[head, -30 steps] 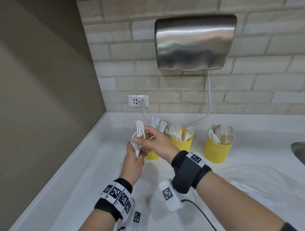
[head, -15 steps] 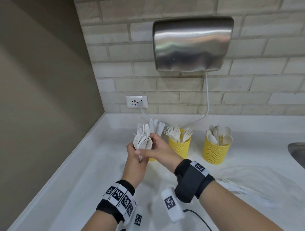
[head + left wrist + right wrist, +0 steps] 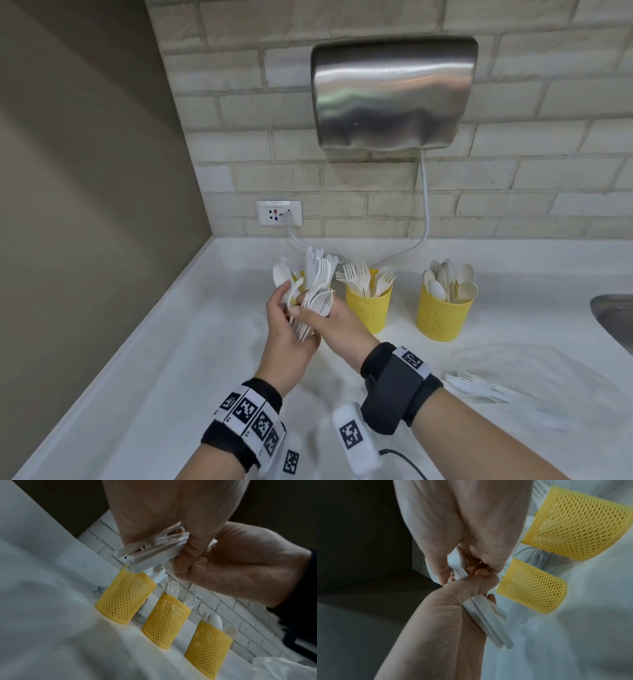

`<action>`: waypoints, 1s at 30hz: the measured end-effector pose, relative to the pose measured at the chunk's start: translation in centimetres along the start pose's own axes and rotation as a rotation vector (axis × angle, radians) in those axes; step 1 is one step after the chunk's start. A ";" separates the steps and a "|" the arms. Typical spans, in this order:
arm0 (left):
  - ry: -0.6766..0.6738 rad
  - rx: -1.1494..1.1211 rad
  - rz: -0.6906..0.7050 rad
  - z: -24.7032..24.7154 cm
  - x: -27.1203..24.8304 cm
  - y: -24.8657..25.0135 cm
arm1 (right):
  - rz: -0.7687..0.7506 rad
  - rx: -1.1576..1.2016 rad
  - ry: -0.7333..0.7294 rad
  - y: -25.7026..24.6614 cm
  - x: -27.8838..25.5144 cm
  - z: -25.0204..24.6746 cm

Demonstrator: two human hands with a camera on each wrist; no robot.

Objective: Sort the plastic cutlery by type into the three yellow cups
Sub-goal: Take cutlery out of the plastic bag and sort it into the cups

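Note:
Both hands meet in front of the left yellow cup (image 3: 298, 276), which they mostly hide. My left hand (image 3: 284, 322) grips a fanned bundle of white plastic cutlery (image 3: 313, 298) by its handles, with forks and a spoon showing. My right hand (image 3: 334, 322) pinches pieces of the same bundle from the right. The handles (image 3: 488, 623) stick out below the left palm. The middle cup (image 3: 369, 310) holds forks and the right cup (image 3: 445, 317) holds spoons. In the left wrist view the three cups (image 3: 125, 599) stand in a row under the bundle (image 3: 154, 550).
More loose white cutlery (image 3: 479, 389) lies on the white counter (image 3: 171, 359) at the right, by clear plastic wrap (image 3: 283, 669). A steel sink edge (image 3: 613, 318) is at the far right. A hand dryer (image 3: 394, 92), its cable and a wall socket (image 3: 279, 213) are behind the cups.
The bundle has fanned out and tilted, and a spoon now sticks out on its left side. Both hands stay on it in front of the left cup.

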State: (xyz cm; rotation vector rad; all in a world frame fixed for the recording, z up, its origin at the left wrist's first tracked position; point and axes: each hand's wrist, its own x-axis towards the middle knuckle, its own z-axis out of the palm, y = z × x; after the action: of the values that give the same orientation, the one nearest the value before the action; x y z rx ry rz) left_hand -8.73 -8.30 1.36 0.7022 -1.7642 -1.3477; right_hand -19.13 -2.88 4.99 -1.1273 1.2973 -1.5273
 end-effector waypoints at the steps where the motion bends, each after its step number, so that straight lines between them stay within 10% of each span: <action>1: 0.000 0.017 0.013 0.1 0.0 0.1 | 0.007 0.002 0.014 -0.1 0.0 0.0; 16: -0.123 0.012 -0.070 1.7 0.3 -0.1 | 0.056 -0.198 0.063 0.3 -0.7 -0.8; 30: -0.063 -0.048 -0.058 5.3 4.2 2.3 | -0.195 -0.423 0.740 -5.6 3.3 -10.9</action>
State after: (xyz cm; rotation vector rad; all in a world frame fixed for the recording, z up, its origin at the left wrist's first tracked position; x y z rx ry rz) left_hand -15.31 -8.27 3.94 0.6955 -1.7665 -1.4610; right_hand -30.67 -2.47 10.19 -0.9841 2.1331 -1.9725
